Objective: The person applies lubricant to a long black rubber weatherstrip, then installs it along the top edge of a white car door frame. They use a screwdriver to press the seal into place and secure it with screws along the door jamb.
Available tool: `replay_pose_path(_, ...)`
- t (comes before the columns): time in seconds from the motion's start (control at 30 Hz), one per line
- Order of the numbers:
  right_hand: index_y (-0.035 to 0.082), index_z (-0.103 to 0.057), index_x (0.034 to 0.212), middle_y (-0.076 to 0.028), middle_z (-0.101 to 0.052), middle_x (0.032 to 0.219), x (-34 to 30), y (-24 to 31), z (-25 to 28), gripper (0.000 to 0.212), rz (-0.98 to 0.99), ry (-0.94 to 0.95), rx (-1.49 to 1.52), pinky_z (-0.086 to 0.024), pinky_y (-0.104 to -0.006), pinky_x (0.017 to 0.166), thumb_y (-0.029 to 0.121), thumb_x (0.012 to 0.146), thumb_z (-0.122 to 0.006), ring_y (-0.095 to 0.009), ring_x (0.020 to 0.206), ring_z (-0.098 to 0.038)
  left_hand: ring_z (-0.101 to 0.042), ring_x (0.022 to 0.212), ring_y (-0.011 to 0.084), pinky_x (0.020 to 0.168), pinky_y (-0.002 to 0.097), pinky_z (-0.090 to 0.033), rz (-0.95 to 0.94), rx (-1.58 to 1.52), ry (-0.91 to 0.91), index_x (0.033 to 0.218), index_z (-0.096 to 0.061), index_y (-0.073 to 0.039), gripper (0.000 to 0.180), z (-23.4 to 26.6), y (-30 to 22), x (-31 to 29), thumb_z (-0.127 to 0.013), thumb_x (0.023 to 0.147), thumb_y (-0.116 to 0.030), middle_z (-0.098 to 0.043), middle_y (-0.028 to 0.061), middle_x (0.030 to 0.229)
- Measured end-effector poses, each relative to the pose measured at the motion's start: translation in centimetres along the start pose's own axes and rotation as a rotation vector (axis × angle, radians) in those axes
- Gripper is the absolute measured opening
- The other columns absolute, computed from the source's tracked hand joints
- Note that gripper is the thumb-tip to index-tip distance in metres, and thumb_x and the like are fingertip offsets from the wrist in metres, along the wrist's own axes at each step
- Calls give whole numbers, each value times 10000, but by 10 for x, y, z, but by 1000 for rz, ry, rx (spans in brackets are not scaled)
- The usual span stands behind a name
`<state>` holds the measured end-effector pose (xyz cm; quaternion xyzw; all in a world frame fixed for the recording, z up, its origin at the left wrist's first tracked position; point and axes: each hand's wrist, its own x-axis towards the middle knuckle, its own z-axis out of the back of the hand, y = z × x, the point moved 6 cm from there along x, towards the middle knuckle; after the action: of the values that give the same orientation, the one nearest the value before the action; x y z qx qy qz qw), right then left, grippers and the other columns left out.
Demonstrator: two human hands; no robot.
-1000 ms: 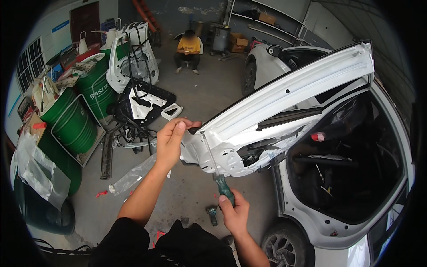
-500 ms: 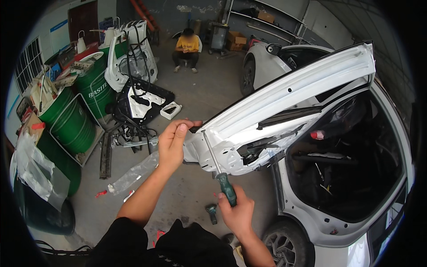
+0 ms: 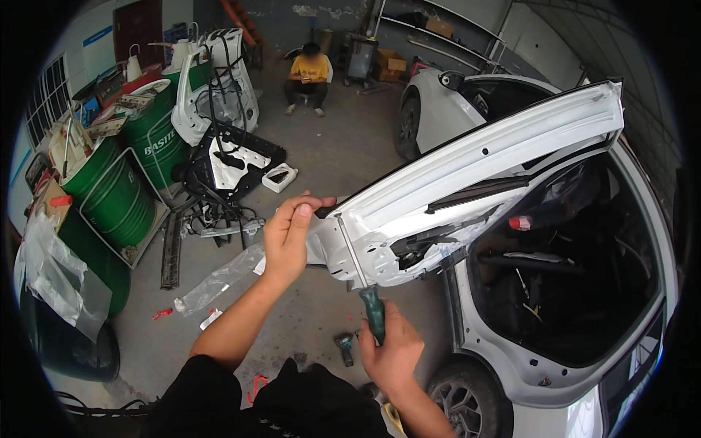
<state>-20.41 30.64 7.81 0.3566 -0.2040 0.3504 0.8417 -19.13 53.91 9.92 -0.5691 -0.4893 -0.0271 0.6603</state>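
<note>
A white car door (image 3: pixel 416 190) stands swung open in front of me, its inner side bare of panel. At its near corner my left hand (image 3: pixel 290 237) is closed, fingers and thumb pinching the end of a black trim strip (image 3: pixel 325 212) on the door's edge. My right hand (image 3: pixel 394 347) grips the dark green handle of a screwdriver (image 3: pixel 373 314). Its long shaft slants up and away, with the tip at the door's corner close to my left fingertips. Whether the tip is under the strip or only against it, I cannot tell.
Right of the door is the white car's open doorway (image 3: pixel 460 314), above a wheel (image 3: pixel 467 405). A cordless power tool (image 3: pixel 345 348) lies on the floor. Green drums (image 3: pixel 109 212), a removed door (image 3: pixel 219 87) and a black door panel (image 3: pixel 226 160) stand left. A seated person (image 3: pixel 307 77) is at the back.
The screwdriver's handle has tilted slightly, with my right hand a little further right and lower. My left hand keeps its pinch at the door's corner. The whole view has shifted slightly.
</note>
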Motion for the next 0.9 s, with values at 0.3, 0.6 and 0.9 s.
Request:
replay_pose_path(0.3, -5, -548, 1205, -197, -635, 864, -21, -33, -19, 443, -612, 245, 834, -512, -337, 652, 176, 830, -697, -288, 704, -651, -635, 976, 190, 1092, 437, -312, -21, 25, -24, 993, -587, 7, 260, -1, 2, -2, -452, 998, -216, -702, 147, 994)
replay_pose_path(0.6, -38, -568, 1157, -210, -651, 861, -10, -8, -2, 462, -81, 11, 309, -527, -370, 634, 141, 764, -733, -346, 726, -662, -628, 943, 162, 896, 289, -441, -52, 124, -154, 1014, -561, 40, 310, 21, -17, 42, -415, 1019, -234, -693, 147, 965)
replay_pose_path(0.9, -74, -572, 1108, -84, -599, 736, -41, -36, 16, 459, -254, -66, 530, -454, -261, 619, 181, 760, -726, -111, 654, -522, -563, 799, 156, 865, 295, -416, -89, -216, -145, 951, -536, -24, 271, -35, -16, 94, -394, 1020, -244, -632, 69, 723)
